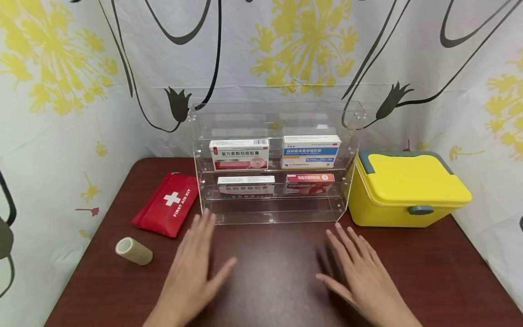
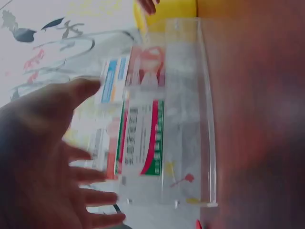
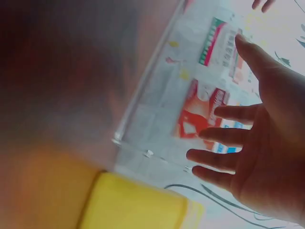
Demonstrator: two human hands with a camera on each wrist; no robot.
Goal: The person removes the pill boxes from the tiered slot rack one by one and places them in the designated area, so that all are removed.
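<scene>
your left hand (image 1: 192, 268) is spread, its fingers straight and nearly parallel, its thumb held well away toward the middle of the desk (image 1: 269, 272). your right hand (image 1: 363, 277) mirrors it, fingers extended with slight gaps, thumb angled inward. neither of your hands grips anything. whether your palms rest on the desk or hover over it is hard to tell from the head view.

in front of you, midway along the far edge of the desk, stands a clear rack (image 1: 273, 217). your left fingertips reach toward its front left corner and your right fingertips toward its front right corner, so the rack's contents lie ahead of and between your hands.

on its upper tier you have a white-and-red box (image 1: 240, 155) at left and a white-and-blue box (image 1: 309, 152) at right. on the tier below sit a white-and-green box (image 1: 246, 187) at left and a red box (image 1: 309, 184) at right, these two being the closer pair to your fingers.

toward the far left corner of the desk lies a red first aid pouch (image 1: 169, 204), and nearer you, by the left edge, a beige tube (image 1: 139, 252) on its side. a yellow case (image 1: 412, 190) with grey trim stands at the far right corner, lid down, beside the rack.
</scene>
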